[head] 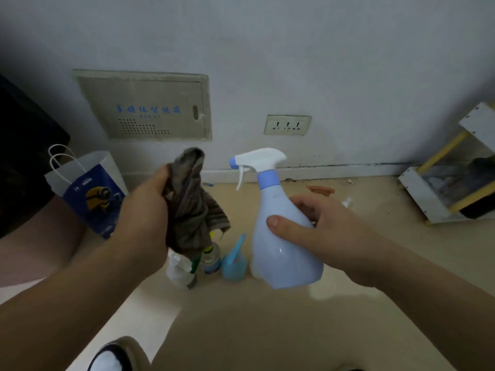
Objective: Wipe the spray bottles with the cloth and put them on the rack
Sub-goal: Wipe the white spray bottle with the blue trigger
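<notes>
- Beige floor (241, 330) fills the lower field; the toe of a shoe (117, 354) shows at the bottom edge.
- Left hand (144, 210): fingers curled tight round a bunched brown striped cloth (190, 207), which rises above the fist and hangs below it.
- Right hand (316, 231): wrapped round the body of a pale blue spray bottle (278, 250), thumb across the front. The bottle is held clear of the floor, nearly upright, with its white trigger head (257, 159) pointing left. Cloth and bottle are near each other but apart.
- Smaller bottles (234, 263) stand clustered on the floor below and between the hands: one white, one clear, one blue. The hanging cloth partly hides them.
- Paper bag (91, 194), blue and white with cord handles, stands at the left.
- Rack (450, 188), white with yellow bars, sits at the right by the wall, well apart from the held bottle; dark items lie in it.
- Grey wall (348, 62) carries a recessed panel (150, 108) and a socket plate (287, 125).
</notes>
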Demonstrator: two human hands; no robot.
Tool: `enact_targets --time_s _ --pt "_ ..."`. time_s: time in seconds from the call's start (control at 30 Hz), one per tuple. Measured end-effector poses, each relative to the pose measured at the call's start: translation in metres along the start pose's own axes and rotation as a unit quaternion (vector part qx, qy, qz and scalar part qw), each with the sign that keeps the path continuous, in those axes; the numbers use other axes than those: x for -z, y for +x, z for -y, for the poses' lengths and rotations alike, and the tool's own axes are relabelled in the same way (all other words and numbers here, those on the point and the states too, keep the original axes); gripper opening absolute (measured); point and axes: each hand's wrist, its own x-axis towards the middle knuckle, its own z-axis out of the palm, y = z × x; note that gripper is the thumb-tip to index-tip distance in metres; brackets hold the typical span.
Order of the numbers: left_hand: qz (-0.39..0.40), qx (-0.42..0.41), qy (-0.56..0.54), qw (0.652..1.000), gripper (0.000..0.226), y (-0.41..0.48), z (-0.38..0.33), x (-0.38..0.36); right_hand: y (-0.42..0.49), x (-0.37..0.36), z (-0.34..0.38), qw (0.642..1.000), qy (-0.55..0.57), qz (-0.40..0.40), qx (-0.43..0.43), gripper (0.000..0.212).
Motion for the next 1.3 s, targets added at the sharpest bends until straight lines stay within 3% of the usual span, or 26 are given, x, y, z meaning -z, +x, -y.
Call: enact_targets --time_s 0.1,0.17,0.3,0.43,0.7,0.93,1.1,1.2,1.3 --pt "0.091 0.034 0.049 0.994 0.056 -0.009 0.023 -0.002 -0.001 -0.005 0.004 0.996 -0.056 -0.056 0.048 0.031" --pt "0.11 0.052 0.067 0.99 0.053 -0.005 0.035 -0.001 -0.001 -0.007 0.005 0.991 -0.089 -0.071 0.066 0.037" --pt "0.108 0.096 0.07 0.987 0.046 0.001 0.049 -0.001 -0.001 -0.012 0.002 0.989 -0.097 -0.089 0.072 0.04" --pt "0.075 0.096 0.107 0.987 0.04 -0.001 0.05 -0.008 -0.002 -0.015 0.001 0.985 -0.128 -0.094 0.072 0.04" --pt "0.084 0.092 0.181 0.976 0.039 -0.009 0.05 -0.014 0.001 -0.016 0.001 0.972 -0.18 -0.125 0.089 0.044" --pt "0.108 0.006 0.191 0.976 0.016 -0.014 0.05 -0.011 0.005 -0.016 -0.002 0.983 -0.112 -0.13 0.059 0.038" --pt "0.071 -0.033 0.188 0.979 0.026 -0.017 0.046 -0.008 0.008 -0.015 -0.006 0.989 -0.075 -0.123 0.026 0.037" --pt "0.071 -0.17 0.216 0.959 0.04 -0.032 0.04 -0.014 0.009 -0.015 -0.008 0.99 -0.065 -0.123 0.017 0.036" --pt "0.181 -0.321 0.236 0.899 0.037 -0.053 0.033 -0.025 0.01 -0.018 -0.006 0.994 -0.039 -0.098 0.042 0.036"
